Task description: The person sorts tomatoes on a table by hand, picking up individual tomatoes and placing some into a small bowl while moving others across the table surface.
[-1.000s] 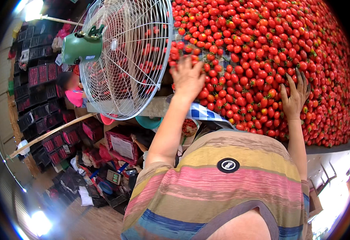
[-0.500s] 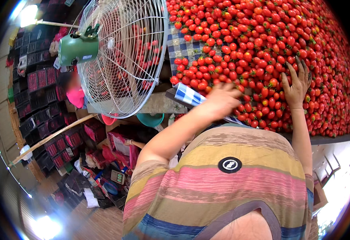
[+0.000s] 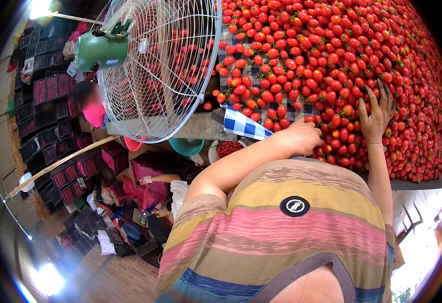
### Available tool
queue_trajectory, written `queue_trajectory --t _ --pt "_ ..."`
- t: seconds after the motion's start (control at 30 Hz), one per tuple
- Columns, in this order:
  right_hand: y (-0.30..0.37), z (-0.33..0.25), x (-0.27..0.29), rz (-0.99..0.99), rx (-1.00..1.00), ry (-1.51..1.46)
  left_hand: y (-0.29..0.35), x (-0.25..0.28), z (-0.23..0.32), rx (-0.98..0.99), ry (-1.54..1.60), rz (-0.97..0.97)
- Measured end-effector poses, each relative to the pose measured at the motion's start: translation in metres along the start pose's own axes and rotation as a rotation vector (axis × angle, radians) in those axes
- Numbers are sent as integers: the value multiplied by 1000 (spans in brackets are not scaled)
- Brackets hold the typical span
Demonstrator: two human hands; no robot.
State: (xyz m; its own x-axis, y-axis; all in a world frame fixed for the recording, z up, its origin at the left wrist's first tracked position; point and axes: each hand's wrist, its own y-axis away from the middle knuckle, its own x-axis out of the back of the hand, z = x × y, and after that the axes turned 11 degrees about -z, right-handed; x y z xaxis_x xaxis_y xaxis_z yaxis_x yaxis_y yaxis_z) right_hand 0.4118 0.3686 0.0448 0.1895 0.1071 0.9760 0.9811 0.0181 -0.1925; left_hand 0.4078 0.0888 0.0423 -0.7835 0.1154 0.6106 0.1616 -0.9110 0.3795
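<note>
While the left hand (image 3: 301,137) bends across the front of the body, back upward, its fingertips meet the near margin of the heap of small red tomatoes (image 3: 338,121) on the counter (image 3: 420,186). Those fingers are curled, and whether any fruit is caught under them I cannot tell. The right hand (image 3: 375,118) rests against the heap farther over, fingers spread and pointing away from the body, with nothing visibly in their grasp. A band of tomatoes lies between the two hands: to the right of the left fingers, to the left of the right hand. The deep mass spreads beyond and to the right, while a thinner scatter lies beyond and to the left of the left hand, over a blue-and-white checked cloth (image 3: 245,124), nearer to that hand than to the other. Each fruit is oval, with long axes pointing every way. A wire fan (image 3: 143,46) stands left of the scatter.
</note>
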Motion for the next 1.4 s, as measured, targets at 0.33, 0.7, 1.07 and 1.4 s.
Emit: queue_trajectory --t 0.33,0.7,1.07,1.4 --pt "0 -3 4 -2 -36 -18 100 70 -57 738 -288 266" --pt "-5 -12 17 -85 -15 -5 13 60 -77 423 -251 599" --pt "-231 -104 -7 -82 506 -251 113 38 -56 610 -86 769" --pt "-229 -177 -81 -414 596 -197 123 28 -47 601 25 878"
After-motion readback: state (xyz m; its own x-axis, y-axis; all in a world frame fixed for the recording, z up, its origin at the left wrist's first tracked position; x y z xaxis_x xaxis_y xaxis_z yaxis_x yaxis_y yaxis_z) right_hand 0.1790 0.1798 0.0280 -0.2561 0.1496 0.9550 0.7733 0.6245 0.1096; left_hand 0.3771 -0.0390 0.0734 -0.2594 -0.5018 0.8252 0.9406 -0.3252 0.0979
